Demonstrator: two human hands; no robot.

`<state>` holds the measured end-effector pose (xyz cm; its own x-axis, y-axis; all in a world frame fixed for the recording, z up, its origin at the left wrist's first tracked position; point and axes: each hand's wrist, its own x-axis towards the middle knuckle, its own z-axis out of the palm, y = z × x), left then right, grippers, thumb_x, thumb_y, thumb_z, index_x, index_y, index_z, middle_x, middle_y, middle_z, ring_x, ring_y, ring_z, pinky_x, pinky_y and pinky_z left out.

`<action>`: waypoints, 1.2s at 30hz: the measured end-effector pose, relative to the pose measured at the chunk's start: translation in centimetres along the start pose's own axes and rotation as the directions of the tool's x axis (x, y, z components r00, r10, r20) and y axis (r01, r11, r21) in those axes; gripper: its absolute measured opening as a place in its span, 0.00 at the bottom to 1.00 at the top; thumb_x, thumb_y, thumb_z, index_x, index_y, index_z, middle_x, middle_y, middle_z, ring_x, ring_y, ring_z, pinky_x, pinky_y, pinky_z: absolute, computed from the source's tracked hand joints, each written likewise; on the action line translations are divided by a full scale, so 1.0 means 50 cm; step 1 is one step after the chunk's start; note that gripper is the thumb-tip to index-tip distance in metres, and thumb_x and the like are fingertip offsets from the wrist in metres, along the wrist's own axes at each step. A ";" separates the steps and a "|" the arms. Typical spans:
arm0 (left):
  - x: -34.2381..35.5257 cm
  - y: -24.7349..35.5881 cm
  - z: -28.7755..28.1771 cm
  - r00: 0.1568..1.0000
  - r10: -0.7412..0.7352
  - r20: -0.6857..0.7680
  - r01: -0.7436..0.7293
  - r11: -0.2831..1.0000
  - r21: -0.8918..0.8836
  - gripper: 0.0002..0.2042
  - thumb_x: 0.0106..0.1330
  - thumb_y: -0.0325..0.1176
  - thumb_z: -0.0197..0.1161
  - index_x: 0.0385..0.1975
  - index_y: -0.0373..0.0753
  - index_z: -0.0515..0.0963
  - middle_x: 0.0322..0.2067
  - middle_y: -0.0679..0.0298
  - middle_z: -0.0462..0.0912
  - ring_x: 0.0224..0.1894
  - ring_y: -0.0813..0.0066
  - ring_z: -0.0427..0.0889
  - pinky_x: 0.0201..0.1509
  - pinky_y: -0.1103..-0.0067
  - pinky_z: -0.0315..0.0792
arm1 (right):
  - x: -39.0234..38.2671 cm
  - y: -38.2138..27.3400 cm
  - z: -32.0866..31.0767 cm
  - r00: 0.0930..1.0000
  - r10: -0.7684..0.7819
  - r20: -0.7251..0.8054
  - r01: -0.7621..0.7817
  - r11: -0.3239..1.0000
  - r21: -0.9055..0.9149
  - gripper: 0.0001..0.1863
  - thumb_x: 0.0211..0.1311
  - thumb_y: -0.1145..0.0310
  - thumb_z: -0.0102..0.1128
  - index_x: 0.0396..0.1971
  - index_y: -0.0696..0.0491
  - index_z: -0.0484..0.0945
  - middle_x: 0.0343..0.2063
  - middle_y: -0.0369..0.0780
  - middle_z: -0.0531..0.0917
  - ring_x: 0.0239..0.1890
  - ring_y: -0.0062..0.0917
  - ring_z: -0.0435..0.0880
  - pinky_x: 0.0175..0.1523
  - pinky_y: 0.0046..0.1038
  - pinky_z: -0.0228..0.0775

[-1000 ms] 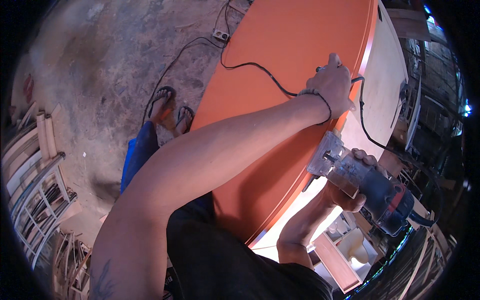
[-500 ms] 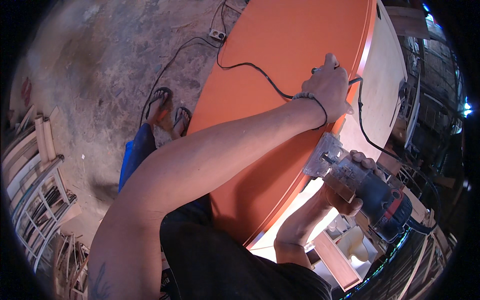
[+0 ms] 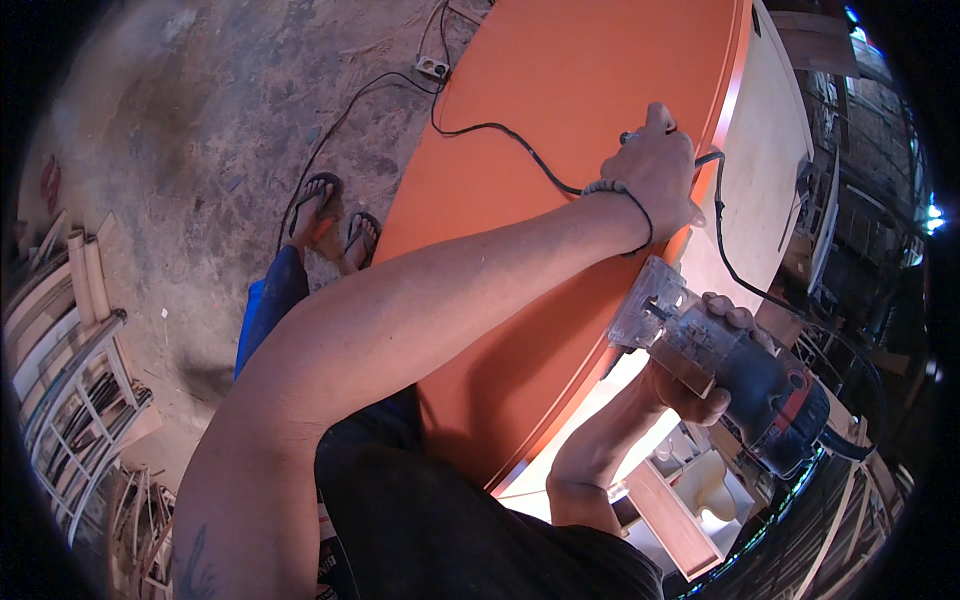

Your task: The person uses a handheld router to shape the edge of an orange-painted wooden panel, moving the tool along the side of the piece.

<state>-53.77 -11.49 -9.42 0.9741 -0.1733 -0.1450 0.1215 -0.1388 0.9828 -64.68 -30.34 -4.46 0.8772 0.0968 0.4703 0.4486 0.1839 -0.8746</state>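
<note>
Router [image 3: 768,395] is in the right hand [image 3: 688,397], whose fingers and thumb wrap round its body, beside the edge of the orange surface [image 3: 590,60]. Its clear base [image 3: 632,318] overlaps that edge in view; whether they touch is hard to tell. The left hand [image 3: 655,172], curled, lies over the same edge near the base; I cannot tell whether it grips anything. Black cord [image 3: 495,126] crosses the surface and passes by the left wrist. White socket [image 3: 432,68] lies on the floor [image 3: 200,200].
</note>
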 end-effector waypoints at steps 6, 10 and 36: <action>0.003 -0.006 -0.005 1.000 0.011 0.017 -0.011 1.000 -0.006 0.27 0.48 0.46 0.82 0.36 0.31 0.76 0.57 0.51 0.67 0.54 0.48 0.79 0.57 0.61 0.77 | 0.008 -0.019 -0.026 0.995 0.065 0.080 -0.057 0.994 -0.094 0.40 0.56 0.57 0.71 0.65 0.54 0.63 0.55 0.58 0.76 0.60 0.51 0.78 0.64 0.52 0.75; 0.004 -0.002 0.002 1.000 0.009 0.019 -0.009 1.000 0.012 0.27 0.47 0.46 0.82 0.35 0.31 0.76 0.57 0.51 0.67 0.53 0.49 0.79 0.57 0.61 0.77 | 0.002 -0.002 0.003 0.996 -0.025 0.083 0.024 1.000 0.013 0.40 0.57 0.57 0.70 0.65 0.55 0.62 0.55 0.58 0.76 0.60 0.52 0.78 0.64 0.52 0.75; -0.020 -0.008 -0.021 0.999 -0.029 0.028 0.029 1.000 -0.002 0.26 0.44 0.45 0.82 0.33 0.33 0.78 0.57 0.51 0.67 0.56 0.50 0.77 0.56 0.62 0.78 | 0.033 0.030 0.028 0.994 -0.106 0.003 0.106 0.989 -0.099 0.41 0.58 0.49 0.66 0.64 0.57 0.61 0.48 0.60 0.78 0.52 0.54 0.82 0.54 0.49 0.80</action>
<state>-54.61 -10.26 -9.55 0.9643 -0.1968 -0.1769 0.1506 -0.1415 0.9784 -62.78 -28.56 -4.81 0.8241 0.0801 0.5608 0.5537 0.0949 -0.8273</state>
